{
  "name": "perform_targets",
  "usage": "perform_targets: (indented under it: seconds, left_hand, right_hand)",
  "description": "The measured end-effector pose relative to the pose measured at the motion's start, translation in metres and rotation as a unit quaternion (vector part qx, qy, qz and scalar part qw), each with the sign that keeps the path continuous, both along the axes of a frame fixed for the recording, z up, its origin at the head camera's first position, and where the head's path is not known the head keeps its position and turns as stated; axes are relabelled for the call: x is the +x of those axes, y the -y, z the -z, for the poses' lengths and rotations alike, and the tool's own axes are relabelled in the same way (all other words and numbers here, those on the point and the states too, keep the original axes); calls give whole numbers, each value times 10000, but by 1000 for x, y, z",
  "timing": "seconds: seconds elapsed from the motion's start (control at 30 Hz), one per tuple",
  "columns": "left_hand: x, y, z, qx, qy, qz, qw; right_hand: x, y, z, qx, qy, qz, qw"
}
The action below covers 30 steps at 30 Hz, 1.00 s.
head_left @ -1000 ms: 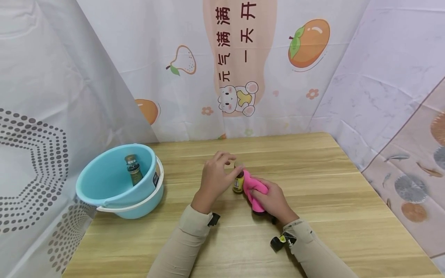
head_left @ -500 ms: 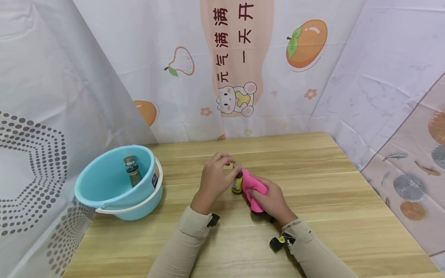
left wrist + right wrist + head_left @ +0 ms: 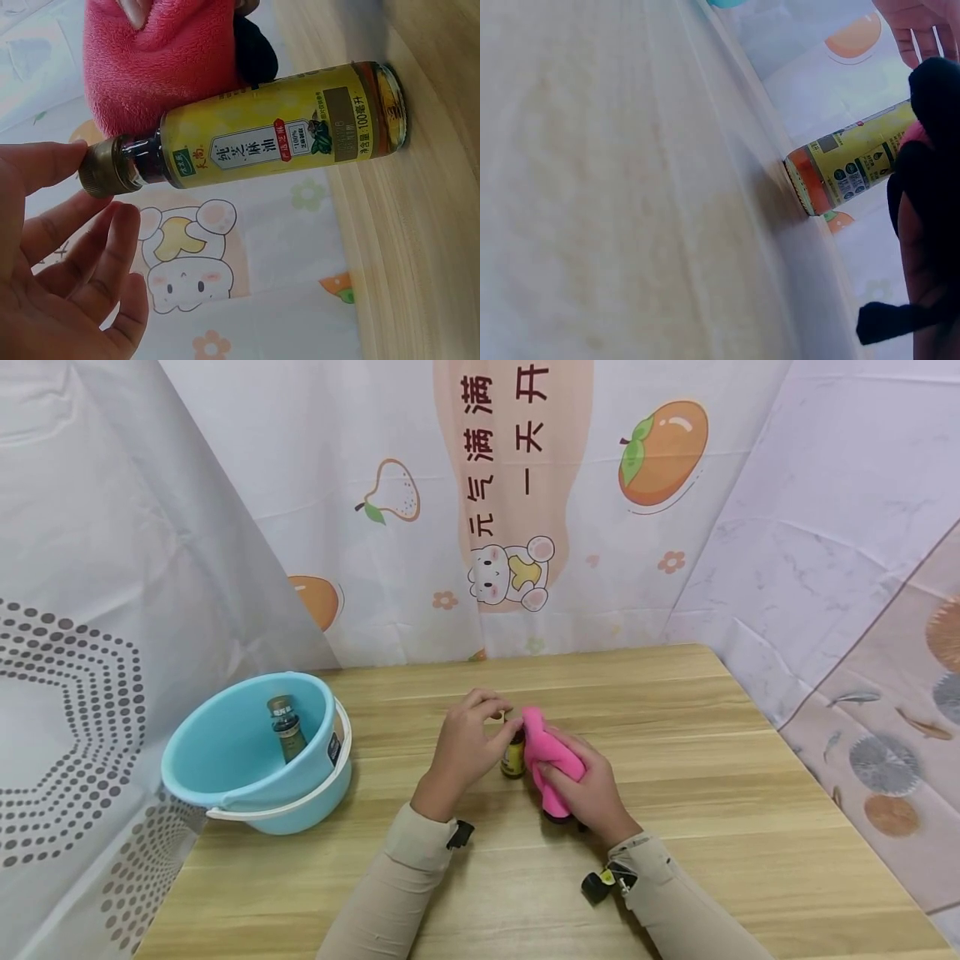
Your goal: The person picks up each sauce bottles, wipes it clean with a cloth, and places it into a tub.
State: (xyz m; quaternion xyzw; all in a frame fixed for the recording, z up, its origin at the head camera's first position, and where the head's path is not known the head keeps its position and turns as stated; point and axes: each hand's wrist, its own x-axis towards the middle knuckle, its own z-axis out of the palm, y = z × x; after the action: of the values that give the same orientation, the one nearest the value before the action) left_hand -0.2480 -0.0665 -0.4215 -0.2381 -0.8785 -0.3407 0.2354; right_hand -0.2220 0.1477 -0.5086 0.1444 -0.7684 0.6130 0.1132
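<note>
A small sesame oil bottle (image 3: 262, 131) with a yellow label and a gold cap stands upright on the table. My left hand (image 3: 467, 742) pinches the cap (image 3: 103, 169) between thumb and fingertips. Just right of the bottle, my right hand (image 3: 594, 789) grips a fuzzy pink cloth (image 3: 551, 764), which lies against or close to the bottle's side. Dark, black-edged parts (image 3: 930, 172) of the held cloth show in the right wrist view and cover much of that hand. The same bottle's lower half (image 3: 851, 161) is visible there, its base on the wood.
On the left stands a light blue bucket (image 3: 217, 735) with a white handle. Inside it leans another dark glass bottle (image 3: 287, 731). The wooden table (image 3: 712, 793) ends at printed curtains (image 3: 405, 568) behind and on both sides.
The top of the pink cloth has risen along the bottle toward its neck, the right hand shifting slightly with it. My left hand stays at the cap, and the bottle stays in place.
</note>
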Motion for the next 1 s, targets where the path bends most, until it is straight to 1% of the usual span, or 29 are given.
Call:
perform_targets:
  seconds: [0.07,0.1,0.17,0.3,0.33,0.43,0.53,0.67,0.77,0.9,1.0]
  left_hand:
    - [0,0,0,1,-1,20,10000]
    - [0,0,0,3,-11,32,10000]
    - [0,0,0,-12,-10,33,10000]
    - [1,-1,0,-58,17,15,10000]
    - [1,-1,-1,-66,33,12,10000]
    - [1,-1,-1,-81,26,15,10000]
    - [1,0,-1,-83,-22,27,10000]
    - [0,0,0,-84,-128,47,9999]
    - [-1,1,0,-93,-164,56,9998]
    - [-1,1,0,-155,-161,39,9997]
    - [0,2,-1,-188,-208,-43,9996]
  right_hand:
    - [-1,0,0,37,-18,-19,10000]
    - [2,1,-4,46,-11,-36,10000]
    - [2,1,-4,96,37,-56,9999]
    - [2,1,-3,131,173,-107,9997]
    - [0,1,1,179,210,-84,9996]
    - [0,1,0,319,344,-15,9989]
    - [0,1,0,480,573,55,9972]
    - [-2,0,1,721,965,86,9927]
    - [-3,0,2,890,1175,89,9890]
    - [-3,0,2,998,1284,76,9866]
    - [-4,0,2,1059,1300,81,9858]
